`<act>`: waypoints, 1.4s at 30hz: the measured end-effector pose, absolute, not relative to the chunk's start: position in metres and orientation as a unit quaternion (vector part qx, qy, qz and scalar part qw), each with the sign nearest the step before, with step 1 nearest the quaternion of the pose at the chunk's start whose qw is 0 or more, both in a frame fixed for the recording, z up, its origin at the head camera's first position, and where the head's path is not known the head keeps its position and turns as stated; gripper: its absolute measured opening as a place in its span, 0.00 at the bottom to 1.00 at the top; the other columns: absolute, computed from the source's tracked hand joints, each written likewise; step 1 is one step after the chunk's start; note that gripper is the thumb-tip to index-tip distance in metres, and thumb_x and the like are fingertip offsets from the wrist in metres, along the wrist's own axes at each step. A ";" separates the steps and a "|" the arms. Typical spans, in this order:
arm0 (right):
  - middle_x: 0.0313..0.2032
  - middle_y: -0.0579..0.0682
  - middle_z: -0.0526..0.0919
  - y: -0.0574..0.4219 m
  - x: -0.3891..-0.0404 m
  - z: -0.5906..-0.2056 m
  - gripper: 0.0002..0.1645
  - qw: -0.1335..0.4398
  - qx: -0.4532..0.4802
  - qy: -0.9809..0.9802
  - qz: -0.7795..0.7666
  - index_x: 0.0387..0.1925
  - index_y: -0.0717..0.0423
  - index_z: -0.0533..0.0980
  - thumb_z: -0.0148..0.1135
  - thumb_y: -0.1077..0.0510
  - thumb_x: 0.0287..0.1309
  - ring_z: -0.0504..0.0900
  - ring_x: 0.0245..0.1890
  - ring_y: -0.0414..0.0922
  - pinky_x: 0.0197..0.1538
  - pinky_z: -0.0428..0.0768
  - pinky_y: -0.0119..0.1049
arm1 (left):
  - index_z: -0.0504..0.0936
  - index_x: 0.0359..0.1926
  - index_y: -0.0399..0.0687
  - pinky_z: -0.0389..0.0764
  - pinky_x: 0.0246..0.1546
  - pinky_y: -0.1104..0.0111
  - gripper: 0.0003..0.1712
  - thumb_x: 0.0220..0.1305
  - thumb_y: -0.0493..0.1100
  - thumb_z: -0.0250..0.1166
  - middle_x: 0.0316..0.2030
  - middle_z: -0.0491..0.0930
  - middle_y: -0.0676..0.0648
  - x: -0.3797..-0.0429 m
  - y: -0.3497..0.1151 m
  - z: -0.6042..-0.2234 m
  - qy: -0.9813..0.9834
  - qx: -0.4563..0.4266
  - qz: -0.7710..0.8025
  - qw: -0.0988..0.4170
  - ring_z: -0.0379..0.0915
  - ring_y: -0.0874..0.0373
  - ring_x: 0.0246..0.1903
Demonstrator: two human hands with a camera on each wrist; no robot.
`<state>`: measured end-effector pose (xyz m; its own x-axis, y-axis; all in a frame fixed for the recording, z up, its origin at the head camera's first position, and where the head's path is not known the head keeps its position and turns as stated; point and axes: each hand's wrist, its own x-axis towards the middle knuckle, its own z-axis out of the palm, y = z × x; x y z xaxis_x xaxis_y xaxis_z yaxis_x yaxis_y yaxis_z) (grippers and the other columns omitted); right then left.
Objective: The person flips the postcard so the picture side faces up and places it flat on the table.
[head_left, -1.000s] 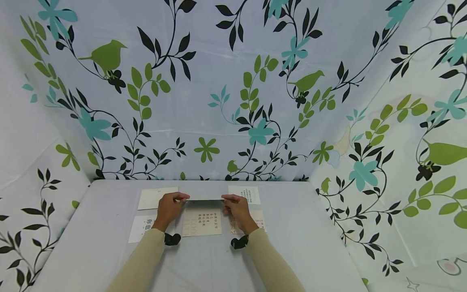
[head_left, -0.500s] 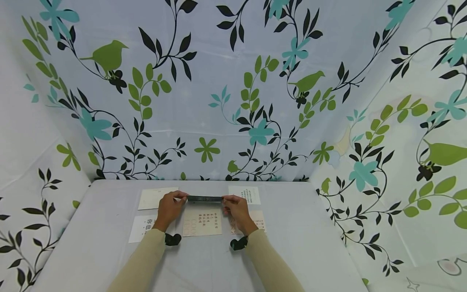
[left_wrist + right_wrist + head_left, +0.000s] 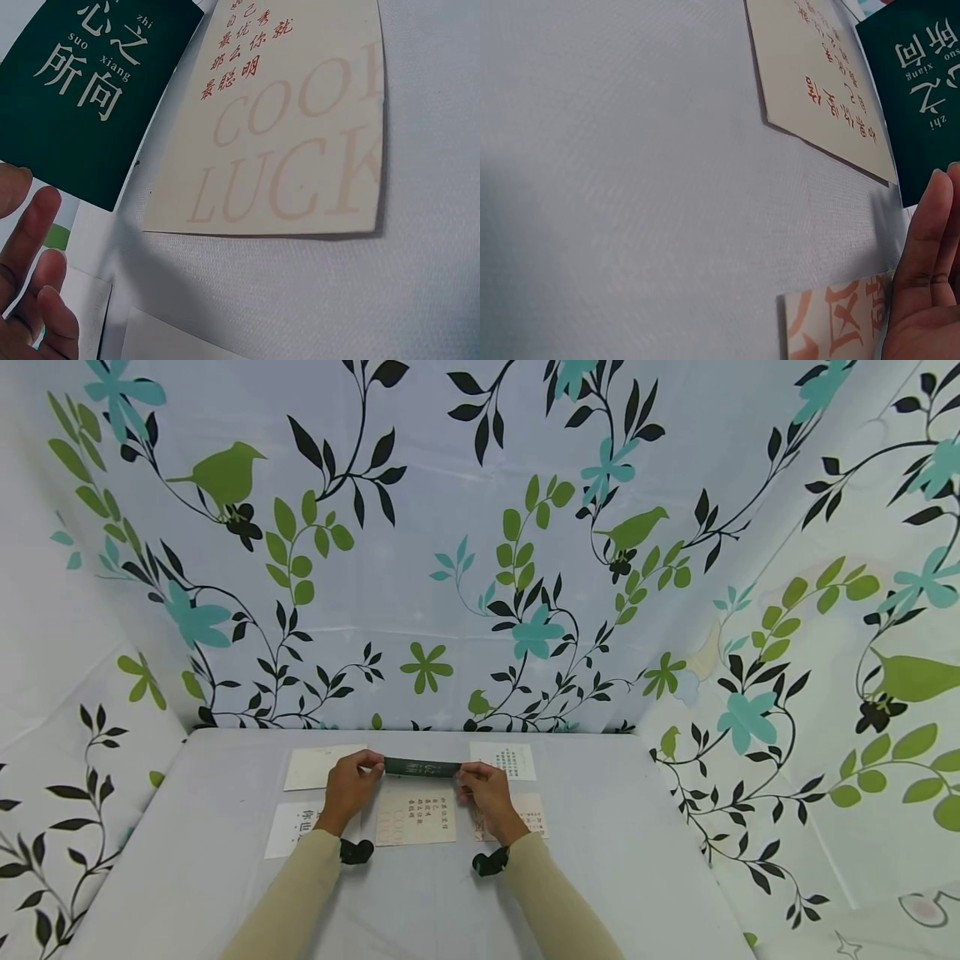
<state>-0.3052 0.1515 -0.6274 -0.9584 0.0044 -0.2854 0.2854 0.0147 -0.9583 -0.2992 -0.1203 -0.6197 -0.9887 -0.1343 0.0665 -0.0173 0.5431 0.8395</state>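
A dark green card (image 3: 422, 767) with white lettering is held up above the far middle of the table. My left hand (image 3: 349, 789) pinches its left end between thumb and fingertips. Its right end is pinched by my right hand (image 3: 489, 793). In the left wrist view, large white characters with small Latin letters show on the green card (image 3: 82, 142), the left thumb and index finger at its edge. Below it on the table lies a cream card (image 3: 416, 818) with red writing; faded "LUCK" lettering shows on this cream card (image 3: 292, 180) too.
Left of the hands lie a cream card (image 3: 307, 767) and, nearer, a white card (image 3: 287, 835) with black characters. To the right are a white card (image 3: 517, 758) with small print and a patterned card (image 3: 532, 814), partly behind my right hand. Patterned cloth (image 3: 465, 568) hangs behind the white table (image 3: 637, 860).
The green card, nearly edge-on a second ago, has tilted so its lettered face shows as a wider band. Both hands stay almost in place.
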 end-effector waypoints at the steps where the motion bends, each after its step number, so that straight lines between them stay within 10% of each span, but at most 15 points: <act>1: 0.47 0.51 0.91 0.151 -0.305 -0.627 0.10 0.101 0.103 0.704 -0.696 0.50 0.55 0.86 0.69 0.57 0.71 0.86 0.37 0.42 0.41 0.86 0.34 | 0.88 0.50 0.47 0.72 0.44 0.62 0.08 0.76 0.41 0.65 0.48 0.89 0.42 -0.299 -0.120 -0.619 -0.876 0.043 -0.476 0.062 0.75 0.50 0.42; 42: 0.43 0.49 0.87 0.149 -0.307 -0.625 0.10 0.077 0.120 0.708 -0.692 0.48 0.50 0.88 0.73 0.54 0.67 0.86 0.36 0.43 0.40 0.86 0.33 | 0.88 0.51 0.45 0.72 0.43 0.61 0.10 0.76 0.41 0.65 0.44 0.89 0.42 -0.305 -0.115 -0.610 -0.873 0.041 -0.479 0.085 0.76 0.49 0.40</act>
